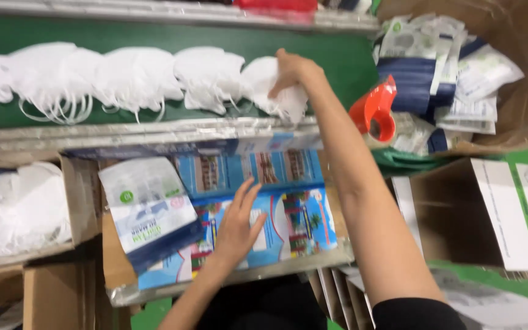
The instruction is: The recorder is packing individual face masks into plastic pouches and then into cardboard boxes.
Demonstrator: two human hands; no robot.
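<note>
My right hand (pixel 293 72) reaches out to the green conveyor belt (pixel 154 36) and grips a white folded face mask (pixel 276 91) at the right end of a row of white masks (pixel 111 76). My left hand (pixel 238 227) lies flat with fingers spread on a stack of blue printed pouches (pixel 294 220) in a shallow tray in front of me. A white and dark blue pouch (pixel 148 217) leans at the stack's left.
A red tape dispenser (pixel 375 110) stands right of the belt. Behind it a cardboard box (pixel 520 36) holds several white and blue pouches. A box at left (pixel 19 208) holds loose white masks. An open carton (pixel 447 214) with printed sheets sits at right.
</note>
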